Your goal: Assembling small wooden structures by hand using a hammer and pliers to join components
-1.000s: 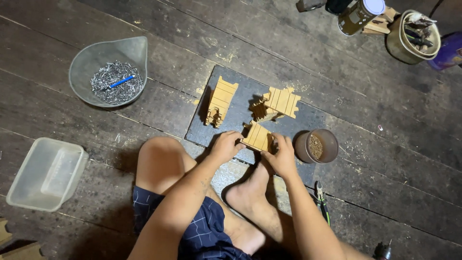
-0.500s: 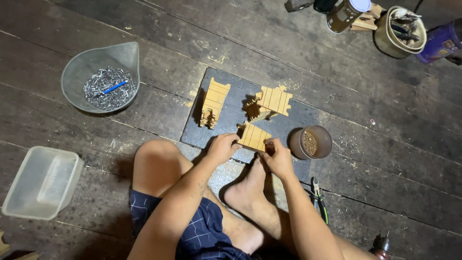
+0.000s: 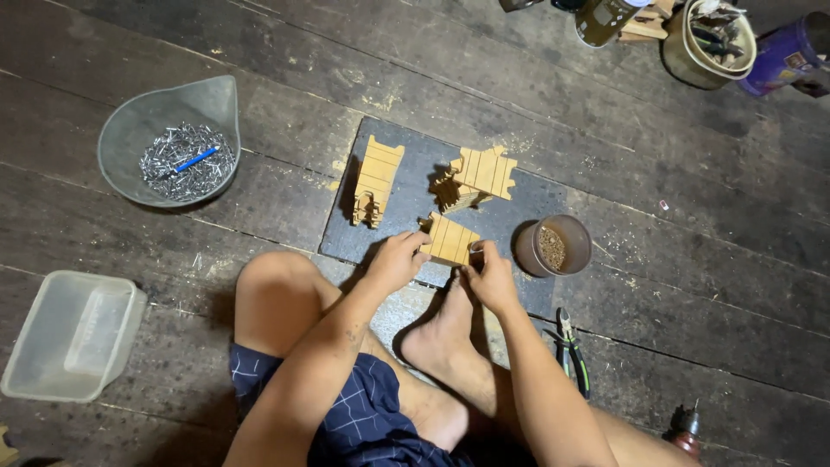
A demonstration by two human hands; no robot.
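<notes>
— Wooden slat piece (image 3: pixel 450 239) sits on the dark board (image 3: pixel 415 173), right by the person's bare foot (image 3: pixel 441 333). Who holds it?

— Both hands. The left hand (image 3: pixel 396 262) pinches its near-left edge. The right hand (image 3: pixel 491 278) pinches its right end, maybe with something tiny.

— What is close by?

— Two more slat pieces (image 3: pixel 377 179) lie further back, a brown cup (image 3: pixel 553 246) stands just right, and pliers (image 3: pixel 571 350) lie on the floor (image 3: pixel 692 285).

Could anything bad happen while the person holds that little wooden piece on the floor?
Maybe. The left hand and right hand grip the small wooden piece right above a bare foot, so a slip might jab a toe. The open cup sits close to the right hand and could get knocked over. The pliers lie beside the leg and could poke it.
</notes>
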